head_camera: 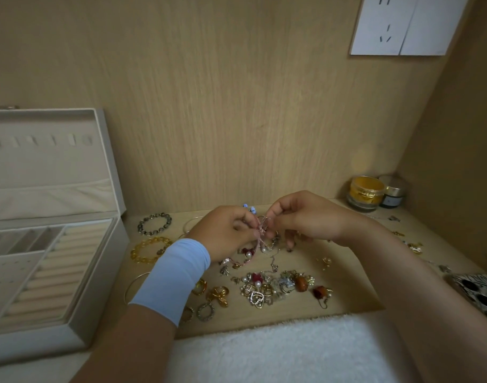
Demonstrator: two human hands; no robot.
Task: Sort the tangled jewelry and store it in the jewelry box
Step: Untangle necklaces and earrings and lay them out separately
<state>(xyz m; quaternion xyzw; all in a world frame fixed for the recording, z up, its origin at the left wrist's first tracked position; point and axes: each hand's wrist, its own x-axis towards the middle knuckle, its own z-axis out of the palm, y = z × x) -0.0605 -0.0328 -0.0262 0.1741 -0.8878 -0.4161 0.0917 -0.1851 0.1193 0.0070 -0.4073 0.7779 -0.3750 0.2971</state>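
Observation:
My left hand (228, 233) and my right hand (300, 217) meet above the wooden shelf and both pinch a tangled pink cord bracelet (260, 233) with pearls hanging from it. Below the hands lies a pile of tangled jewelry (275, 286) with pearls, gold pieces and red beads. The cream jewelry box (98, 308) stands open at the left, showing ring rolls and small compartments. A blue band covers my left wrist.
A dark bead bracelet (154, 223), a yellow bead bracelet (148, 250) and thin bangles lie left of the hands. Gold rings (217, 295) sit near the front edge. Two cosmetic jars (366, 193) stand at back right. A white fluffy cloth (278, 352) lies in front.

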